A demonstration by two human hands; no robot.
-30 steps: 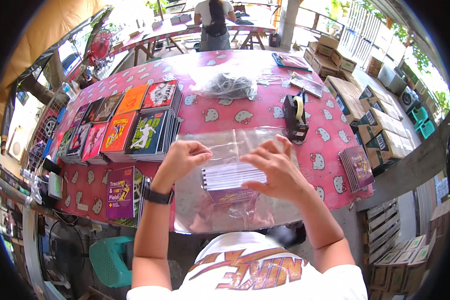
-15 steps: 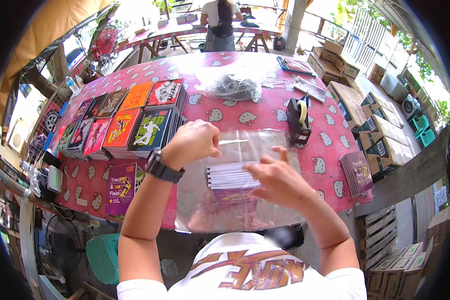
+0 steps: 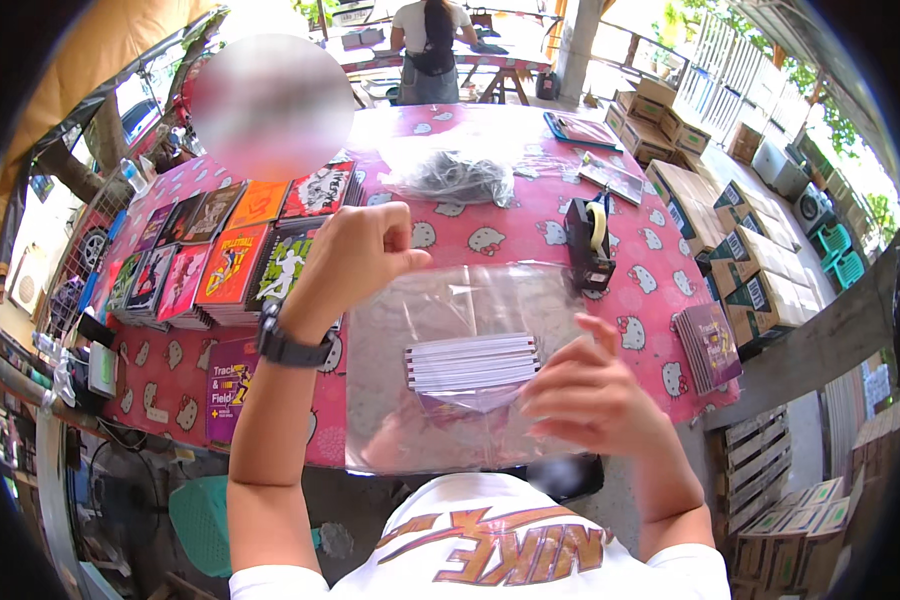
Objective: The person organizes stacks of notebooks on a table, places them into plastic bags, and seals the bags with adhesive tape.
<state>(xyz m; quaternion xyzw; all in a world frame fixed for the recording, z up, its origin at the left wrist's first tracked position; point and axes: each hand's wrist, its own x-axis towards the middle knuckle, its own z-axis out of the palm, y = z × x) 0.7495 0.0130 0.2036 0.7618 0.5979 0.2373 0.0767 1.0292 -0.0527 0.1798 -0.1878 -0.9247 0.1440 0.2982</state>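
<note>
A stack of notebooks [image 3: 472,364] lies under or inside a clear plastic bag [image 3: 390,430] in front of me, page edges toward the far side and a purple cover showing below. My left hand [image 3: 362,255] is raised by the bag's far left corner, its fingers curled in and the thumb close to them; anything pinched there is too small to make out. Just right of the stack, my right hand [image 3: 592,392] hovers over the bag with fingers loosely apart, slightly blurred and holding nothing visible.
Stacks of colourful notebooks [image 3: 232,265] stand left; a purple notebook [image 3: 228,385] lies nearer. A black tape dispenser [image 3: 592,245] stands beyond the bag's right side, with more purple notebooks [image 3: 708,345] further right. Crumpled plastic [image 3: 460,178] lies behind. A person [image 3: 432,50] stands at the far table.
My left hand has risen and shifted left. The right hand has drawn back rightward and down, off the stack, which now shows more fully. The view has shifted slightly.
</note>
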